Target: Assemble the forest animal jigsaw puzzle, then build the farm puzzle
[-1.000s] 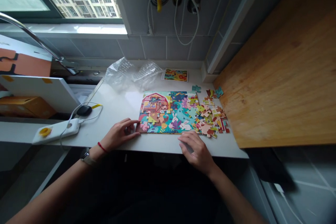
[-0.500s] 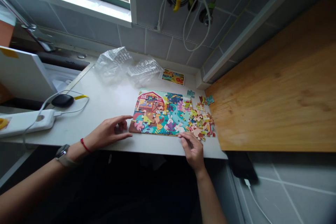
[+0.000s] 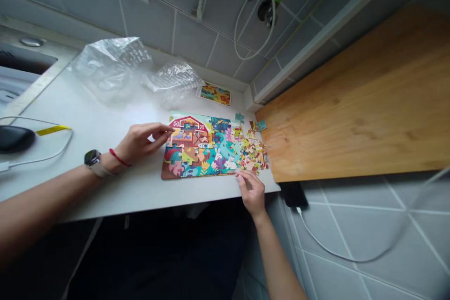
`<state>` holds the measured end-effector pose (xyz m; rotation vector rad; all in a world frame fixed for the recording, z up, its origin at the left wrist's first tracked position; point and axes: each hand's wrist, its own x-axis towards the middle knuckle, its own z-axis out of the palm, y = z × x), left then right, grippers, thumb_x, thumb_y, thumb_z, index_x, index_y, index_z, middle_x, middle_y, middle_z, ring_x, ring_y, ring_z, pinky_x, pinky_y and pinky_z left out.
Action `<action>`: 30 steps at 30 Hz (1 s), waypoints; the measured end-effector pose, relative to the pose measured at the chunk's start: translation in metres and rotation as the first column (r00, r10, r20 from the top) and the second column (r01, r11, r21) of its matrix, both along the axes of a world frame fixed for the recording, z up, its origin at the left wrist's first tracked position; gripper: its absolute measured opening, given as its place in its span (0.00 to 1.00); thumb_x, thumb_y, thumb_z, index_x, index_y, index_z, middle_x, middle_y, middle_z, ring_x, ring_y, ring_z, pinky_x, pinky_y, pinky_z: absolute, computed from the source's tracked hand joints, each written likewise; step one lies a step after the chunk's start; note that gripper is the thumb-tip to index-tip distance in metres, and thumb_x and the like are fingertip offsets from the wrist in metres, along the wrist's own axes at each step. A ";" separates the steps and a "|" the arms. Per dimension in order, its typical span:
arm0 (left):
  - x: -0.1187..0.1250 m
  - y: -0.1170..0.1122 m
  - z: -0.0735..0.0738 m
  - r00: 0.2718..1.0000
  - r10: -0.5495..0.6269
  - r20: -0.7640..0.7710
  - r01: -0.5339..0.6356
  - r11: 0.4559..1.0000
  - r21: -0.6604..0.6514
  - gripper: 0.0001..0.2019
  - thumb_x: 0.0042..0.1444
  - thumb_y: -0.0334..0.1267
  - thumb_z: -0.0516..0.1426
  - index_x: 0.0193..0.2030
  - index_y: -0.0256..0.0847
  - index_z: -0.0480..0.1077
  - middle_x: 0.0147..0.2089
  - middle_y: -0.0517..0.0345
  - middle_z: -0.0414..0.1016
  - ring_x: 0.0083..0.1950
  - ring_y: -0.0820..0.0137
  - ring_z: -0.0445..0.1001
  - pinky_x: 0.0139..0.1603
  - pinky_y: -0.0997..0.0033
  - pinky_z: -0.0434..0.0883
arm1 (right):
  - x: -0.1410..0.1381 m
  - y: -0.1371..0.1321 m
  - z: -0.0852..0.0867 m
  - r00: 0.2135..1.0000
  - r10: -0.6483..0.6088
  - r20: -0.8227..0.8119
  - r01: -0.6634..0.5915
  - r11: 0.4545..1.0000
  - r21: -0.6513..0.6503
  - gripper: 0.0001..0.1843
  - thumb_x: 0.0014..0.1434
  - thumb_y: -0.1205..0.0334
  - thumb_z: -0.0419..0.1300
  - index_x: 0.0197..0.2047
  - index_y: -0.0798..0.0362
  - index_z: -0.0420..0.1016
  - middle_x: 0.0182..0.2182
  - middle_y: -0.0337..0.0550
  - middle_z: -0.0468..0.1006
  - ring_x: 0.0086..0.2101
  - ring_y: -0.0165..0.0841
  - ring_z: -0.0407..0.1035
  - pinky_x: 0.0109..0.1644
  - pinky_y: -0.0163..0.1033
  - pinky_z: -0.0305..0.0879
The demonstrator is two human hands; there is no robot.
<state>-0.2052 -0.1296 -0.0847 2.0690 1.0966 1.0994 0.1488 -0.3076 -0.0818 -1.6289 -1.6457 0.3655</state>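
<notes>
A colourful jigsaw puzzle (image 3: 197, 150) with a red barn, rabbits and plants lies on the white counter (image 3: 140, 192). At the barn's left side, the thumb and forefinger of my left hand (image 3: 146, 139) come together at the tips; what they pinch, if anything, I cannot make out. My right hand (image 3: 252, 190) is by the puzzle's lower right edge with its fingers closed in a pinch, and their contents are hidden. Loose puzzle pieces (image 3: 251, 150) pile up along the puzzle's right side. Two teal pieces, including one teal piece (image 3: 239, 117), lie behind the pile.
Crumpled clear plastic wrap (image 3: 112, 63) lies at the back, beside a small picture card (image 3: 216, 94). A wooden board (image 3: 351, 103) borders the right side. A black mouse-like object (image 3: 16, 138) and a white cable (image 3: 45, 161) lie at left. Cables hang on the tiled wall.
My left hand has moved up along the puzzle's left side to the barn, and its fingertips have closed together. My right hand stays near the lower edge. The camera view has shifted.
</notes>
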 end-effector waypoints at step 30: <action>-0.008 0.010 -0.017 0.997 -0.068 0.038 0.070 0.996 -0.053 0.20 0.65 0.51 0.55 0.42 0.35 0.80 0.32 0.56 0.81 0.26 0.74 0.71 0.30 0.75 0.68 | 0.106 0.053 0.060 0.807 -0.128 0.577 0.441 0.780 -0.444 0.22 0.65 0.57 0.63 0.60 0.55 0.78 0.52 0.55 0.83 0.43 0.40 0.80 0.54 0.45 0.75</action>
